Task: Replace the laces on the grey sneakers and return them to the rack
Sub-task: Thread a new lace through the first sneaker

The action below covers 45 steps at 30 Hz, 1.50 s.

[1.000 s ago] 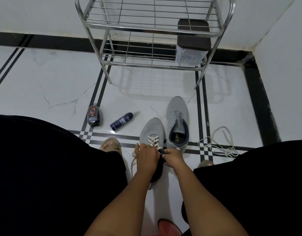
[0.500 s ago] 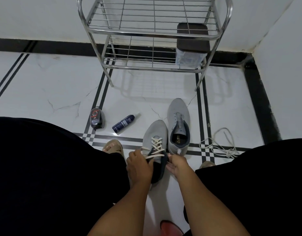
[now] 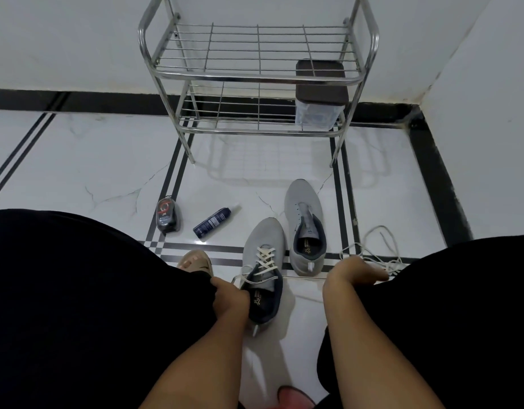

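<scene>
Two grey sneakers stand on the tiled floor between my knees. The near sneaker (image 3: 262, 246) carries a cream lace (image 3: 265, 256) crossed through its eyelets. My left hand (image 3: 229, 296) grips this lace's left end beside the shoe's dark collar. My right hand (image 3: 352, 273) has drawn the other end out to the right, a thin taut line from the shoe to the hand. The far sneaker (image 3: 303, 214) has no lace. A loose white lace (image 3: 379, 255) lies in a tangle on the floor beyond my right hand. The steel shoe rack (image 3: 255, 76) stands against the wall.
A clear box with a dark lid (image 3: 320, 95) sits on the rack's lower shelf at the right. A dark shoe-polish applicator (image 3: 166, 215) and a blue spray bottle (image 3: 212, 222) lie on the floor left of the sneakers. My sandalled foot (image 3: 196, 261) shows beside my left knee.
Both hands were together at the near sneaker's tongue. They have pulled apart, the right far out to the right and the left down to the left, drawing the lace ends tight.
</scene>
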Available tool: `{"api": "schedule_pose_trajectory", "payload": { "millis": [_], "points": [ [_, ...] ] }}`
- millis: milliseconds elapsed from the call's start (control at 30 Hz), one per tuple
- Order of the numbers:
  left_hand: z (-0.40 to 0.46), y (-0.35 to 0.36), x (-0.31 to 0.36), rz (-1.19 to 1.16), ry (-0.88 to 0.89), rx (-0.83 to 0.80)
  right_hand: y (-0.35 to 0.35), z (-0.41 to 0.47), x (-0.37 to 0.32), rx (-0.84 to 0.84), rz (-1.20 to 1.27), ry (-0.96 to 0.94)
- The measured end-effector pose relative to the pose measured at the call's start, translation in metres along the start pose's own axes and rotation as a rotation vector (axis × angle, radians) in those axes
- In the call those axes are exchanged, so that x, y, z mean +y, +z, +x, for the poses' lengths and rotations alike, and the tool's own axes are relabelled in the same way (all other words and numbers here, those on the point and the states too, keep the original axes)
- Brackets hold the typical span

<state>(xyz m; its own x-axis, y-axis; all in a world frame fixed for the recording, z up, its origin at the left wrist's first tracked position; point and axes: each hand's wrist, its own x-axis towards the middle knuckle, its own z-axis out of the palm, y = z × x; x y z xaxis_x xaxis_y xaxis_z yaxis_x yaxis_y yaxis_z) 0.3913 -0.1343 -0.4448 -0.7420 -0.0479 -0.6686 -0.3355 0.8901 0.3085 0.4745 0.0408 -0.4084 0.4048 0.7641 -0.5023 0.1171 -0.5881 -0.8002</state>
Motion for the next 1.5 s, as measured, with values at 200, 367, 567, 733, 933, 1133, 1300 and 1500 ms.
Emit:
{"api": "schedule_pose_trajectory", "payload": {
  "millis": [200,367,567,733,933,1133,1300,1500],
  "points": [
    [-0.001,-0.001,0.002,0.196,0.131,-0.043,0.010,-0.025,0.031,-0.771,-1.009,-0.542],
    [0.006,0.000,0.002,0.296,0.206,-0.030,0.006,-0.015,0.067,-0.852,-1.154,-0.437],
    [0.003,0.000,0.005,0.277,0.195,0.030,0.001,-0.004,0.058,-0.530,-1.160,-0.177],
    [0.003,0.001,0.008,0.279,0.187,-0.071,-0.010,0.011,0.063,-0.506,-1.138,0.009],
    [0.018,-0.005,0.029,0.207,0.216,-0.280,0.002,-0.016,0.062,-0.748,-1.154,-0.237],
    [0.026,-0.004,0.027,0.246,0.322,-0.242,0.011,-0.018,0.065,-0.890,-1.041,-0.382],
    [0.025,-0.001,0.019,0.333,0.315,-0.108,0.009,-0.013,0.061,-0.756,-1.077,-0.350],
    [0.023,0.002,0.018,0.405,0.278,-0.048,0.012,-0.013,0.061,-0.725,-1.146,-0.343]
  ]
}}
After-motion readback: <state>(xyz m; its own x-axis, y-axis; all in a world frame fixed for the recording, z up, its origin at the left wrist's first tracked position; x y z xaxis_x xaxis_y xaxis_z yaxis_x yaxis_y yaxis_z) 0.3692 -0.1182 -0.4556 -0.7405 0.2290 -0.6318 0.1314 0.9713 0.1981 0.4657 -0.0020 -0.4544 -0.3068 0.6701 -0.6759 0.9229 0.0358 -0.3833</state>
